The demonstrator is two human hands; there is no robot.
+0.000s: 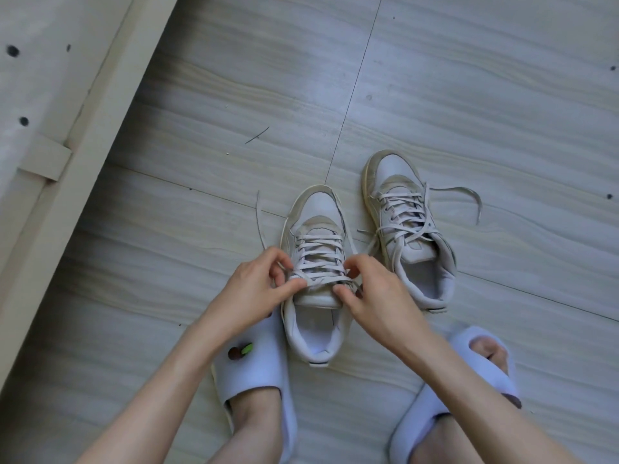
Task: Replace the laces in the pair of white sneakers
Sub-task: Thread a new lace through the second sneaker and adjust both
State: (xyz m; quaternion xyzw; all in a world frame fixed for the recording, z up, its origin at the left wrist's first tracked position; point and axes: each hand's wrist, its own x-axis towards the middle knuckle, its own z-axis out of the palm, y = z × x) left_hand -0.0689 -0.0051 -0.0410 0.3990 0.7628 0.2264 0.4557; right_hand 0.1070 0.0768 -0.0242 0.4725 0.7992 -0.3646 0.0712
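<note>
The near sneaker [315, 259] stood on the floor [469, 95] between the person's slippers [254, 373]. Both hands, left hand [258, 286] and right hand [371, 293], pinched its lace [318, 256] at the top eyelets. Loosening each crossing evenly would likely free it cleanly.

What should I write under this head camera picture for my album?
Both hands, left and right, pinch the lace at the top of the nearer white sneaker.

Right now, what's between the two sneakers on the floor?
In the head view, loose lace ends cross bare floor between the near sneaker and far sneaker.
</note>
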